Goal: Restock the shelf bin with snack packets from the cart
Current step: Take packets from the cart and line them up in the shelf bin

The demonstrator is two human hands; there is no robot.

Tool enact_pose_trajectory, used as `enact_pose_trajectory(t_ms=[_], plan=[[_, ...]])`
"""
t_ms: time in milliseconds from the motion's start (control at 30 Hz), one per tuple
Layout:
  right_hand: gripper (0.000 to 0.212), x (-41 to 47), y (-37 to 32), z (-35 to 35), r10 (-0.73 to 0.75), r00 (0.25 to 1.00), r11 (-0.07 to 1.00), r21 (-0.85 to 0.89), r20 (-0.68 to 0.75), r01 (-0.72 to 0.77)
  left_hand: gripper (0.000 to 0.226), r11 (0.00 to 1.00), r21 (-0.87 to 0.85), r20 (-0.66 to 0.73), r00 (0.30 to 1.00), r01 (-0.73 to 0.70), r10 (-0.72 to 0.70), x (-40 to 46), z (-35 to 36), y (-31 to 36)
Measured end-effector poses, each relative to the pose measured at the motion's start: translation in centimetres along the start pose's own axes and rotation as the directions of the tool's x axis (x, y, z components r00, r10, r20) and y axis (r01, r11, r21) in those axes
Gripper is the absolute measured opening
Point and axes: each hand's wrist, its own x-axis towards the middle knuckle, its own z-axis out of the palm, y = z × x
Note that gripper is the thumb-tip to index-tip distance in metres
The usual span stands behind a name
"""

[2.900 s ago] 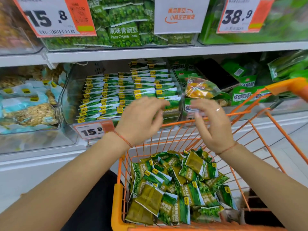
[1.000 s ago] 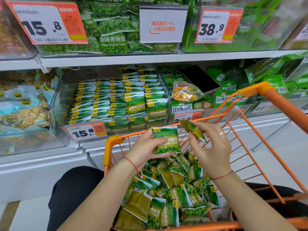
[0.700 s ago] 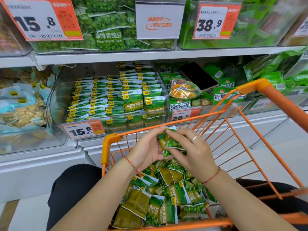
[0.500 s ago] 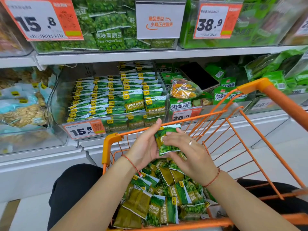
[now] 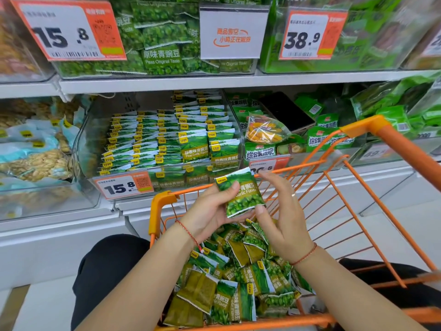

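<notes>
A green garlic-pea snack packet [image 5: 243, 194] is held upright above the orange cart [image 5: 162, 199]. My left hand [image 5: 212, 211] grips it, thumb across its front. My right hand [image 5: 279, 211] touches its right and lower edges with the fingertips. It looks like a small stack, but I cannot tell how many packets. Below my hands, a heap of the same green packets [image 5: 238, 283] fills the cart. The clear shelf bin [image 5: 83, 149] stands just beyond the cart rim, with rows of matching packets [image 5: 171, 139] inside it.
A 15.8 price tag [image 5: 123, 186] hangs on the bin front. Left of the bin are peanut bags [image 5: 35, 163]. On the right sit mixed-crisp packs [image 5: 260, 152] and a black phone [image 5: 286, 112]. The upper shelf [image 5: 214, 78] overhangs the bin.
My hands brought a second packet together with the one in my left hand and squared them up. The packet now stands upright, facing me, slightly higher above the cart.
</notes>
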Motion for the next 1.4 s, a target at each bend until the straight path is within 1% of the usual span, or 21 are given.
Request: enact_pose_trajectory(t_ms=[33,100,133,167,267,300,400,500,667,800,867,900,1000,1033,1100,1133,1200,1267,1300,1333,1400], plan=[[0.052,0.2,0.0,-0.1,0.091,0.996,0.996,0.001,-0.001,-0.091,0.058,0.999,0.033,-0.012,0.999,-0.03,0.03,0.0,-0.2,-0.1],[0.064,0.4,-0.1,-0.2,0.284,0.956,0.959,-0.007,0.068,-0.284,0.052,0.989,0.109,-0.021,0.995,-0.095,0.098,0.0,-0.3,-0.3],[0.068,0.5,0.0,-0.2,0.361,0.925,0.932,-0.02,0.118,-0.362,0.048,0.983,0.136,-0.025,0.992,-0.123,0.127,0.1,-0.4,-0.4],[0.065,0.4,0.2,-0.2,0.396,0.903,0.917,-0.023,0.164,-0.398,0.044,0.976,0.161,-0.034,0.988,-0.145,0.152,0.1,-0.4,-0.5],[0.028,0.4,0.1,0.2,0.354,0.91,0.93,0.023,0.217,-0.367,0.032,0.936,0.296,-0.062,0.974,-0.19,0.217,0.3,-0.5,-0.8],[0.024,0.5,-0.1,0.2,0.342,0.914,0.931,0.055,0.216,-0.361,0.027,0.917,0.344,-0.066,0.969,-0.202,0.238,0.3,-0.6,-0.8],[0.028,0.7,-0.6,-0.1,0.336,0.915,0.915,0.154,0.223,-0.374,0.025,0.86,0.455,-0.057,0.956,-0.233,0.289,0.0,-0.5,-0.3],[0.03,1.1,-0.9,-0.4,0.318,0.923,0.924,0.148,0.217,-0.353,0.033,0.812,0.533,-0.012,0.958,-0.236,0.286,-0.5,-0.6,1.2],[0.033,2.9,-1.6,-0.4,0.325,0.904,0.89,0.234,0.277,-0.391,0.03,0.836,0.497,0.077,0.972,-0.231,0.223,-2.0,-1.4,4.4],[0.03,4.5,-2.3,0.3,0.323,0.884,0.884,0.225,0.338,-0.409,0.03,0.804,0.551,0.071,0.973,-0.221,0.219,-3.0,-2.7,5.8],[0.029,5.0,-2.5,0.9,0.297,0.887,0.906,0.188,0.354,-0.378,0.03,0.765,0.606,0.074,0.973,-0.217,0.218,-3.4,-3.2,6.6],[0.028,5.3,-2.6,1.2,0.282,0.888,0.919,0.163,0.363,-0.358,0.031,0.726,0.651,0.077,0.971,-0.222,0.228,-3.6,-3.3,7.0],[0.028,6.1,-2.7,2.4,0.255,0.887,0.944,0.098,0.386,-0.314,0.031,0.559,0.794,0.076,0.95,-0.241,0.302,-3.6,-3.5,7.8],[0.031,6.5,-2.7,2.7,0.25,0.884,0.95,0.077,0.395,-0.304,0.029,0.52,0.82,0.067,0.942,-0.24,0.329,-3.4,-3.8,8.0],[0.043,7.3,-2.7,3.2,0.248,0.869,0.958,0.027,0.429,-0.287,0.027,0.509,0.83,0.028,0.929,-0.227,0.368,-3.0,-4.6,8.6],[0.051,7.6,-2.5,3.4,0.244,0.875,0.966,-0.021,0.419,-0.259,0.026,0.5,0.838,-0.002,0.915,-0.218,0.404,-2.7,-5.2,9.0],[0.058,8.6,-1.7,3.5,0.224,0.926,0.97,-0.165,0.305,-0.181,0.026,0.447,0.872,-0.067,0.855,-0.201,0.514,-1.7,-6.3,10.3],[0.05,9.8,-0.7,3.4,0.191,0.973,0.953,-0.263,0.129,-0.153,0.028,0.41,0.897,-0.115,0.81,-0.163,0.575,-0.6,-7.0,11.6],[0.048,10.4,-0.1,3.4,0.196,0.977,0.941,-0.297,0.083,-0.163,0.029,0.392,0.91,-0.121,0.817,-0.136,0.564,0.1,-7.2,12.1],[0.048,10.9,0.5,3.5,0.218,0.973,0.926,-0.332,0.079,-0.18,0.03,0.38,0.919,-0.12,0.841,-0.107,0.528,0.8,-7.3,12.5],[0.053,11.3,1.8,3.8,0.262,0.954,0.894,-0.408,0.145,-0.184,0.039,0.388,0.921,-0.128,0.901,-0.048,0.415,2.1,-7.2,12.6]])
